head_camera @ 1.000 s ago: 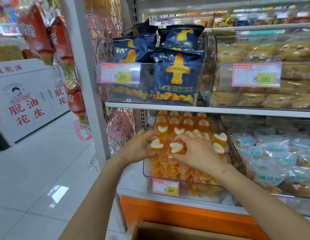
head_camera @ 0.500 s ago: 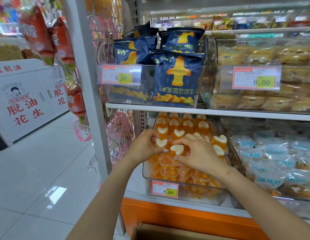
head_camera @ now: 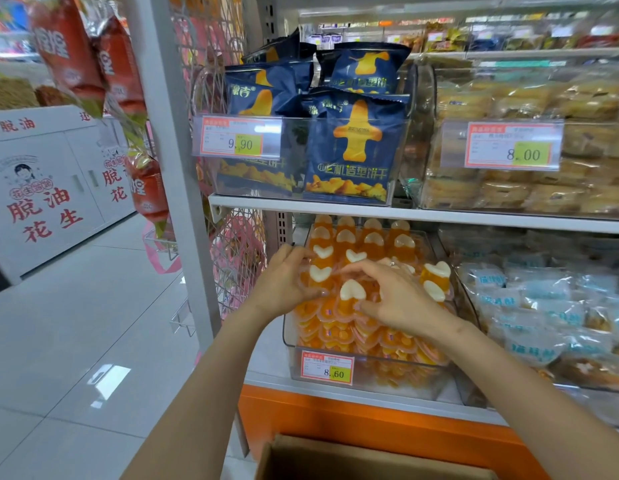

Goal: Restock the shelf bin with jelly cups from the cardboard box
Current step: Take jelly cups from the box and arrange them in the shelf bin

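— How much of the cardboard box point(head_camera: 353, 459) below the shelf bin point(head_camera: 290, 341) shows?
— Only a top flap. The bottom edge cuts off the rest, and its inside is hidden.
— And over the bin?
— The right hand point(head_camera: 401, 303) covers several jelly cups point(head_camera: 374, 240). The left hand point(head_camera: 284, 282) turns its palm away, so its grip cannot be told.
— The price tag point(head_camera: 327, 368) on the bin's front?
— Only 8.60 reads; the small print is too fine. The pale blue packets point(head_camera: 529, 306) right of the bin are blurred.
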`<state>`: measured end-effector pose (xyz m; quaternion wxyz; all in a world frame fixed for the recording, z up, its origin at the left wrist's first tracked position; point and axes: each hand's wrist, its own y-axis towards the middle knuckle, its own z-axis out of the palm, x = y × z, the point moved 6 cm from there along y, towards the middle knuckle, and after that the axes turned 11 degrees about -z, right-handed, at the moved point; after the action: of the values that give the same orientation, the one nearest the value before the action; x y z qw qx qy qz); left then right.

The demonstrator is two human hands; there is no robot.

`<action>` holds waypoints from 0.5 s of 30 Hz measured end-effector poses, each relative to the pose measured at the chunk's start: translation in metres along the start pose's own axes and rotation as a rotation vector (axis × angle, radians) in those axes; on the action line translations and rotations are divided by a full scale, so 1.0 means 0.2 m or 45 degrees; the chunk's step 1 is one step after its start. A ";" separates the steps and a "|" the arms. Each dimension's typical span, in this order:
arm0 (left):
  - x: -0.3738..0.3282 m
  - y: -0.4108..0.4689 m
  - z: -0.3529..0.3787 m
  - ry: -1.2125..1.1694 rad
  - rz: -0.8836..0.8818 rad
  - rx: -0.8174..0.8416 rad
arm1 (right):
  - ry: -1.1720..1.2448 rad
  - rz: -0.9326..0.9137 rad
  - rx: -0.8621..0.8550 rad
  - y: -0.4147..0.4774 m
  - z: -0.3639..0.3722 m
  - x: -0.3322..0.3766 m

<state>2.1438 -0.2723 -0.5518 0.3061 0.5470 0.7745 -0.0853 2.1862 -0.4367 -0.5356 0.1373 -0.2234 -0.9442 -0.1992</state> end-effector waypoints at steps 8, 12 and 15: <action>-0.04 0.05 0.07 0.330 0.128 0.055 | -0.167 0.035 -0.021 0.00 0.01 -0.02; -0.05 0.06 0.07 0.407 0.131 0.003 | -0.152 0.040 -0.035 0.00 0.02 -0.03; -0.05 0.05 0.04 0.463 0.138 -0.060 | -0.150 0.038 -0.049 0.00 0.02 -0.04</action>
<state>2.1576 -0.2796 -0.5501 0.1779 0.5870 0.7882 0.0497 2.1918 -0.4378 -0.5408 0.0800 -0.2515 -0.9432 -0.2015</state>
